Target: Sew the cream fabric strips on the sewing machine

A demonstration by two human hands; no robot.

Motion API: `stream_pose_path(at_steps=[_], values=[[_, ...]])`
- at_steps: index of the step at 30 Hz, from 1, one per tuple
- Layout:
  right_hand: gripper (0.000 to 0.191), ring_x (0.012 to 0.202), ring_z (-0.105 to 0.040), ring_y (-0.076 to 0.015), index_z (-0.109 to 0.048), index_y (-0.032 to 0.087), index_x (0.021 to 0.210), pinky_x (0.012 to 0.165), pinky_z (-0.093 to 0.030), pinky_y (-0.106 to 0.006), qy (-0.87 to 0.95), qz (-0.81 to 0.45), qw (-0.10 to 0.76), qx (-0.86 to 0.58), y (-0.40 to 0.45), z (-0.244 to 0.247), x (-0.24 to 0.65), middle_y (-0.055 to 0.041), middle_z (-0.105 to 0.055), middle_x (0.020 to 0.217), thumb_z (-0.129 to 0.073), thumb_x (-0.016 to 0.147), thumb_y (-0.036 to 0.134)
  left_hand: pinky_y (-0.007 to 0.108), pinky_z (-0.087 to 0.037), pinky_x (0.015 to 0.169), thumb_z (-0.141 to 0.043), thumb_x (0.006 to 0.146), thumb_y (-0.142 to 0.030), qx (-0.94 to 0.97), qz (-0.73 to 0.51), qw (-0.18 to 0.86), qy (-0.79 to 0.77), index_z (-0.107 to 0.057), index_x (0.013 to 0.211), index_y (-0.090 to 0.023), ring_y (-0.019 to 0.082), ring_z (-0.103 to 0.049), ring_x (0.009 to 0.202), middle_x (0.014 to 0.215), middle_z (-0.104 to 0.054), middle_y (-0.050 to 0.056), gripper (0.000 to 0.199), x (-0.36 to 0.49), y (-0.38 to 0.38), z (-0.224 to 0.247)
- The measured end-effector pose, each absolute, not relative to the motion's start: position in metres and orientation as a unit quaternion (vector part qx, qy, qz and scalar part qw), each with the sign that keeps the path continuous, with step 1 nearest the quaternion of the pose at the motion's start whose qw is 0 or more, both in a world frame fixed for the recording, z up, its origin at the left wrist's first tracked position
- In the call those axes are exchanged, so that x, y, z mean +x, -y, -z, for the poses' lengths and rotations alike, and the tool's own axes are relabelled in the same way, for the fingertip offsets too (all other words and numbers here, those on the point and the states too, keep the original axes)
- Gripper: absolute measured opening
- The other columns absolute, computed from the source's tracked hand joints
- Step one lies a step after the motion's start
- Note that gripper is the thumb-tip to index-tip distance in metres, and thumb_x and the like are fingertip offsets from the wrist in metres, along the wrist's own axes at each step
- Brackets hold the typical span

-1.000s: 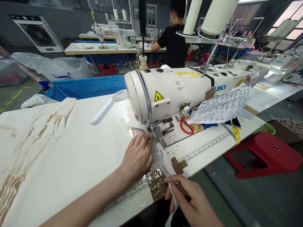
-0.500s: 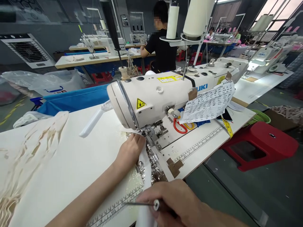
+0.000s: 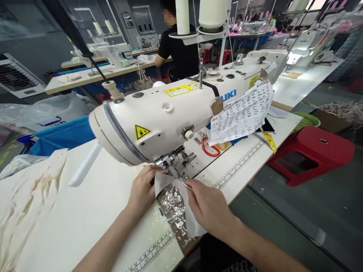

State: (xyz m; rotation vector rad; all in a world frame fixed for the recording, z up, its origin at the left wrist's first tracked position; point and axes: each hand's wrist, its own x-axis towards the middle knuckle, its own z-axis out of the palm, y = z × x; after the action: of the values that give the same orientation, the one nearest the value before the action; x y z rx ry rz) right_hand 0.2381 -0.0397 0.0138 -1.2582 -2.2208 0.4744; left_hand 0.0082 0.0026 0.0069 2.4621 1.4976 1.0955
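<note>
The white fabric strip (image 3: pixel 193 223) curves from under the needle area of the white sewing machine (image 3: pixel 159 124) down past the table edge. My left hand (image 3: pixel 143 190) is closed on the strip's upper left end, just left of the presser foot, fingertips partly hidden. My right hand (image 3: pixel 208 206) is closed at the right of the foot, beside the strip. A bit of thin metal tool (image 3: pixel 186 185) shows at its fingertips; the rest is covered by the hand. Shiny tape (image 3: pixel 172 206) covers the bed between both hands.
Red-handled scissors (image 3: pixel 210 149) lie behind the machine bed, near a handwritten sheet (image 3: pixel 241 113) hanging on the machine. A yellow tape measure (image 3: pixel 269 141) hangs at the table's right edge, by a red stool (image 3: pixel 312 155). Pale fabric (image 3: pixel 34 196) lies left. A person (image 3: pixel 178 49) sits beyond.
My right hand has moved up and away from me to the presser foot, with the thin metal tool. The strip now bends outward to the right. The view has shifted closer to the machine.
</note>
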Motion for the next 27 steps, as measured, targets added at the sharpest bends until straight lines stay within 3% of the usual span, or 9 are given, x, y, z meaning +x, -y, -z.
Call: stream_pose_path(at_steps=[3, 12, 27], values=[[0.028, 0.077, -0.070, -0.0228, -0.057, 0.015, 0.121, 0.058, -0.046, -0.031, 0.841, -0.149, 0.257, -0.453, 0.036, -0.014, 0.228, -0.0085, -0.072, 0.095, -0.035, 0.104, 0.019, 0.026, -0.056, 0.073, -0.052, 0.097, -0.031, 0.799, -0.358, 0.032, -0.483, -0.068, 0.091, -0.018, 0.017, -0.069, 0.085, 0.092, -0.071, 0.004, 0.021, 0.007, -0.003, -0.007], [0.023, 0.071, -0.069, -0.0212, -0.057, 0.016, 0.119, 0.053, -0.045, -0.030, 0.846, -0.120, 0.229, -0.466, 0.035, -0.009, 0.216, -0.0055, -0.072, 0.087, -0.047, 0.098, 0.015, 0.028, -0.055, 0.072, -0.051, 0.095, -0.033, 0.789, -0.344, 0.055, -0.507, -0.067, 0.095, -0.020, 0.019, -0.068, 0.088, 0.096, -0.071, 0.005, 0.020, 0.002, -0.003, 0.000], [0.025, 0.072, -0.069, -0.0204, -0.056, 0.014, 0.123, 0.054, -0.044, -0.028, 0.852, -0.106, 0.214, -0.466, 0.035, -0.008, 0.216, -0.0077, -0.072, 0.090, -0.047, 0.099, 0.013, 0.031, -0.051, 0.066, -0.049, 0.092, -0.037, 0.773, -0.296, 0.064, -0.557, -0.061, 0.092, -0.020, 0.021, -0.064, 0.081, 0.091, -0.067, 0.007, 0.021, 0.002, -0.006, 0.004]])
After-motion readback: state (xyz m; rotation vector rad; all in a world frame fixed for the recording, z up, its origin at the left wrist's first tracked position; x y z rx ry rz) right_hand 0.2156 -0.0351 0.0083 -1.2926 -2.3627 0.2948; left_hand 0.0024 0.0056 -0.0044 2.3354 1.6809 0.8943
